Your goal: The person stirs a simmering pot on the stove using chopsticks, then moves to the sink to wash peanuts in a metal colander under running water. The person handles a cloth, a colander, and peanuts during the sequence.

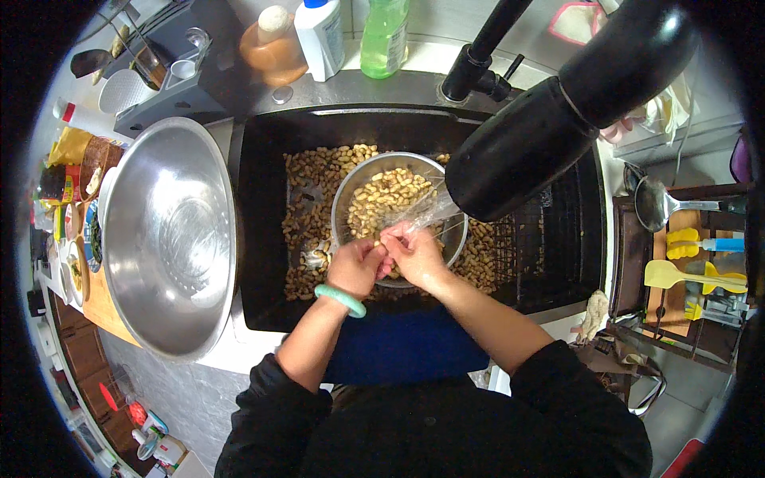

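Over a metal bowl [336, 222] of unshelled peanuts [385, 194], my two hands meet at the fingertips. My left hand [352, 269], with a pale green bangle [340, 300] at its wrist, pinches what looks like a single peanut [376, 244]. The fingers of my right hand [421, 257] close on that same peanut from the other side, hiding most of it. Water [431, 206] sprays from the black faucet head [508, 155] into the bowl beside my right hand. Many loose peanuts [308, 206] lie around the bowl in the black sink [262, 209].
A large steel basin [173, 239] stands tilted at the sink's left. A black wire rack [526, 251] occupies the sink's right part. Behind the sink are a white bottle [320, 45] and a green soap bottle [382, 42]. Utensils, including a yellow spatula [669, 273], lie at right.
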`<state>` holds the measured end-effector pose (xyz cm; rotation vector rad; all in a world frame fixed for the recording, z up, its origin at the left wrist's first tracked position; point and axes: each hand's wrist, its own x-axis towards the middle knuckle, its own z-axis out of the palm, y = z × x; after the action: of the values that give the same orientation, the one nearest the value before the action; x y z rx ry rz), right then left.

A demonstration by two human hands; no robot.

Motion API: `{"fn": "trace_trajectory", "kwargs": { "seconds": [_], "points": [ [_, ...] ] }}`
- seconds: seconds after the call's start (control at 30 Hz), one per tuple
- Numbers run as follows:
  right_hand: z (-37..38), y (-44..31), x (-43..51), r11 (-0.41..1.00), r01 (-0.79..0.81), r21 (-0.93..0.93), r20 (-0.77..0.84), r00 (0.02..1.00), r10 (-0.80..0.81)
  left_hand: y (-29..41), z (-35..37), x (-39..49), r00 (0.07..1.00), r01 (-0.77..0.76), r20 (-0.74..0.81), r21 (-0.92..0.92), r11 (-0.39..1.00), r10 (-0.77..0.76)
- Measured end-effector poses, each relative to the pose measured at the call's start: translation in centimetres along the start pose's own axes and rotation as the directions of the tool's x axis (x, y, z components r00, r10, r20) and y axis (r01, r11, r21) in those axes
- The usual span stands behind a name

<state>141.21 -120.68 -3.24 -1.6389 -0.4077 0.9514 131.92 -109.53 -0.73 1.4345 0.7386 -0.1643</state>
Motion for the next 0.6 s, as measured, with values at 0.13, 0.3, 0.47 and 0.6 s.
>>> {"fn": "trace_trajectory", "kwargs": {
  "seconds": [0.13, 0.3, 0.47, 0.6],
  "points": [
    [-0.1, -0.7, -0.9, 0.86, -0.283, 0.424, 0.152, 0.959, 0.241, -1.6, 0.3, -1.1, 1.0, 0.013, -0.007, -0.205, 0.979, -0.014],
    [1.9, 1.5, -1.1, 0.989, 0.148, 0.012, -0.118, 0.982, -0.146, -0.9, 0.2, -1.5, 0.997, 0.017, -0.079, -0.026, 1.0, -0.019],
    [0.4, 0.1, -0.9, 0.889, -0.154, 0.431, 0.181, 0.98, 0.082, 0.3, 0.7, -0.9, 0.992, 0.112, -0.02, -0.351, 0.93, -0.127],
    [0.9, 0.2, -0.1, 0.644, -0.101, 0.758, -0.016, 0.985, 0.173, -0.7, 1.7, 0.0, 0.988, 0.099, -0.015, -0.694, 0.713, -0.151]
  ]
}}
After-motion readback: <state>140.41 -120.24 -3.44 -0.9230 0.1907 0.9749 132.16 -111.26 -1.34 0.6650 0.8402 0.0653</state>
